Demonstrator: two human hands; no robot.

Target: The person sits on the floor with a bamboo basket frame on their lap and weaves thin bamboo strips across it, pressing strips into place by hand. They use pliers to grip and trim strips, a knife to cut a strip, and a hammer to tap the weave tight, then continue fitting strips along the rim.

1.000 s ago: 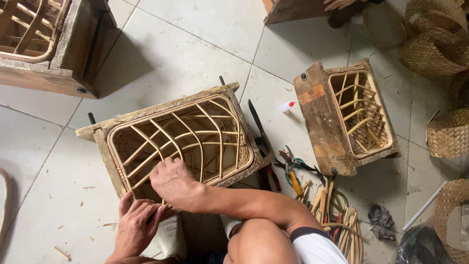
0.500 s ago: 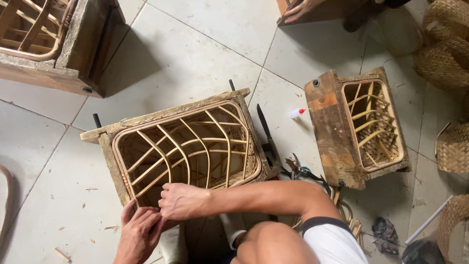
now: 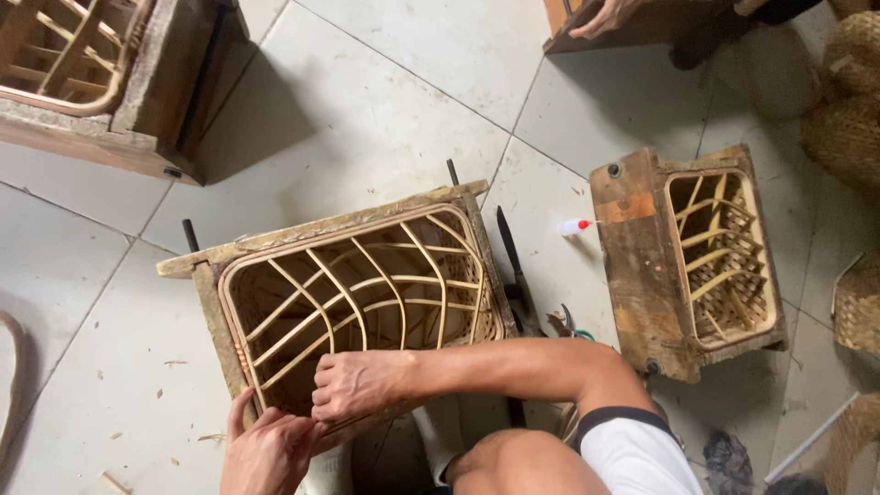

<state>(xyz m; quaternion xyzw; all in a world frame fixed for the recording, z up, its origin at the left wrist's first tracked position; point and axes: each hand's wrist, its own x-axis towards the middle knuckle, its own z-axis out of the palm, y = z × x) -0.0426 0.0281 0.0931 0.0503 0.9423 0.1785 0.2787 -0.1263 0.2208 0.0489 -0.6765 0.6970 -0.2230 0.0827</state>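
A half-woven rattan basket (image 3: 367,293) sits inside a rough wooden frame (image 3: 312,227) on the tiled floor, its curved ribs showing. My right hand (image 3: 357,385) is closed on the basket's near rim, the forearm reaching in from the right. Just below it, my left hand (image 3: 266,449) lies against the near side of the frame, thumb up at the rim and fingertips touching my right hand. Whether the left hand grips anything is hidden.
A second frame with a basket (image 3: 697,257) stands at the right and a third (image 3: 101,73) at the top left. Long shears (image 3: 513,266), pliers and a small red-capped bottle (image 3: 576,226) lie between. Another person's hand (image 3: 605,16) is at the top. Woven baskets (image 3: 848,110) sit far right.
My right hand has drawn back from over the basket's ribs to its near rim. My left hand has risen to meet it. The view has shifted slightly.
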